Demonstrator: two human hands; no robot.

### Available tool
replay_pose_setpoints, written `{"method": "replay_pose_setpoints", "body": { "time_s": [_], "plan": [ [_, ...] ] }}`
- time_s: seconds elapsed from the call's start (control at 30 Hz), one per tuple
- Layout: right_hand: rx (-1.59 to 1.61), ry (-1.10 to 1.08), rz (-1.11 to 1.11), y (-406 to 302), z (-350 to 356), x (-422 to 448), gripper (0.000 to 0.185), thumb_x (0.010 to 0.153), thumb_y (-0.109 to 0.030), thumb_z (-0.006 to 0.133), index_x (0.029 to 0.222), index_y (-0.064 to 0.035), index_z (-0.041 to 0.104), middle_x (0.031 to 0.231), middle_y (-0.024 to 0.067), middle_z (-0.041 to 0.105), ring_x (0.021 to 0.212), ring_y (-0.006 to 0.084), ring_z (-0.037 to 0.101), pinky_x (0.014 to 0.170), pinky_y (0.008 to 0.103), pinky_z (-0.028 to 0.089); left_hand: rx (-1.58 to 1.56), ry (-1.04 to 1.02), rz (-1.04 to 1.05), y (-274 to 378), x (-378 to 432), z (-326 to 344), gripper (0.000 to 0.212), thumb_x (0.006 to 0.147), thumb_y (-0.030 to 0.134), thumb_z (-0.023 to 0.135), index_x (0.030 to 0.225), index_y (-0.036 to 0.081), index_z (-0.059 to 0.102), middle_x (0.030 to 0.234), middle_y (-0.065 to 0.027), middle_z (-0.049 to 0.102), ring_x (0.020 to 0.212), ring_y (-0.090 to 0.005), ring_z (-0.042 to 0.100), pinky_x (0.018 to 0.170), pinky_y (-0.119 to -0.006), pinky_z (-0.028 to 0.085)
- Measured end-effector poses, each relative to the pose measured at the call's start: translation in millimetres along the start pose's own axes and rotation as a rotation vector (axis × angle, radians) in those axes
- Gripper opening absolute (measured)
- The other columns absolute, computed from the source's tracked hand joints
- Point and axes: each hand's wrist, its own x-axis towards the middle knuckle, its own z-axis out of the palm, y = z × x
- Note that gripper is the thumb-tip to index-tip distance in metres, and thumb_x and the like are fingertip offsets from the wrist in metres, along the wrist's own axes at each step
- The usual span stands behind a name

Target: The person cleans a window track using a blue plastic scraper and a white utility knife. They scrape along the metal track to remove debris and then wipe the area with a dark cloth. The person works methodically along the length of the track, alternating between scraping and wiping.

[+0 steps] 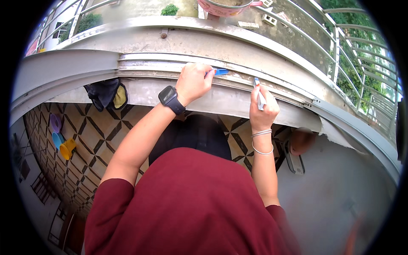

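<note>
My left hand (195, 81), with a dark smartwatch on its wrist, grips a small blue plastic tool (221, 72) that points right over the sliding-window track (153, 65). Between the fingers of my right hand (265, 106) is a slim white and light-blue tool (259, 97), its blue end at the dirty metal track. What kind of tools they are cannot be told. Brownish dirt lies in the channels between the two hands. Thin silver bracelets circle my right wrist.
A dark and yellow cloth (110, 94) hangs over the sill's inner edge at left. Beyond the track stand metal safety bars (336, 54) and a pink pot (224, 9). A sliding frame (350, 119) lies right. Yellow (68, 149), blue and purple plastic containers stand on the tiled floor.
</note>
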Motion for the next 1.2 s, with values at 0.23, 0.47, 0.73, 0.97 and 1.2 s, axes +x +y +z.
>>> {"method": "replay_pose_setpoints", "body": {
  "time_s": [0.23,0.47,0.73,0.97,1.2],
  "plan": [
    [-0.003,0.073,0.240,37,-44,-2,0.010,0.083,-0.007,0.066,0.087,0.0024,0.067,0.079,0.0138,0.068,0.069,0.0253,0.067,0.064,0.0319,0.051,0.032,-0.052,0.039,8,11,13,0.019,0.083,0.018,0.059,0.075,0.002,0.066,0.068,-0.0187,0.060,0.066,-0.0360,0.058,0.061,-0.043,0.045],
    [0.112,0.016,0.262,68,-48,-1,0.012,0.083,-0.009,0.067,0.087,0.0024,0.068,0.077,0.0134,0.068,0.067,0.0220,0.066,0.064,0.0295,0.051,0.005,-0.129,0.063,60,27,73,0.018,0.082,0.015,0.060,0.076,0.000,0.068,0.069,-0.0199,0.062,0.066,-0.0369,0.060,0.062,-0.043,0.047],
    [-0.264,-0.032,0.019,105,-65,-6,0.011,0.082,-0.005,0.064,0.090,0.0030,0.064,0.083,0.0160,0.066,0.073,0.0300,0.063,0.067,0.0370,0.052,-0.036,-0.091,0.044,77,25,69,0.021,0.084,0.014,0.058,0.070,-0.001,0.065,0.065,-0.0200,0.060,0.065,-0.0370,0.060,0.064,-0.045,0.048],
    [-0.108,-0.004,-0.084,62,-38,-6,0.012,0.079,-0.002,0.066,0.089,0.0030,0.063,0.080,0.0162,0.065,0.071,0.0297,0.063,0.065,0.0366,0.052,-0.014,-0.038,-0.098,52,1,-5,0.019,0.083,0.017,0.065,0.084,-0.001,0.069,0.058,-0.0170,0.056,0.045,-0.0240,0.050,0.047,-0.032,0.038],
    [-0.259,0.000,-0.052,88,-43,-10,0.014,0.080,-0.003,0.064,0.091,0.0056,0.062,0.081,0.0192,0.064,0.073,0.0314,0.063,0.066,0.0369,0.053,0.026,0.022,-0.131,27,-4,-7,0.020,0.084,0.018,0.065,0.086,-0.001,0.069,0.055,-0.0153,0.054,0.045,-0.0180,0.048,0.047,-0.030,0.039]
  ]
}}
